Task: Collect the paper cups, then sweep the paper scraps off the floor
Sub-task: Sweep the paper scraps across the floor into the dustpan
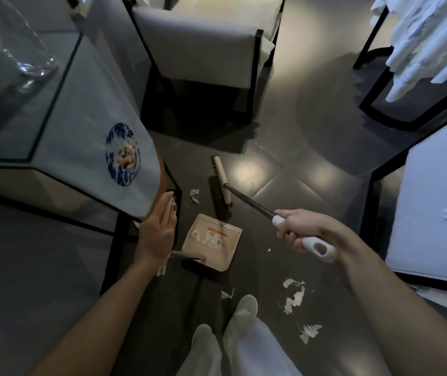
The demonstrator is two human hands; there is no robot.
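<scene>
Left hand point(157, 229), fingers spread, hovers above the dustpan point(213, 245); right hand point(295, 229) clenches the broom point(221, 181). Scraps point(294, 295) litter the floor near the feet; short strokes toward the pan should work best.

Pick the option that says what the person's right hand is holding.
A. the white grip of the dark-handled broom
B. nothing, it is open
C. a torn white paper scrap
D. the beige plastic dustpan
A: the right hand is closed around the white grip of the dark-handled broom, whose bristle head rests on the dark floor beyond the beige plastic dustpan.
</scene>
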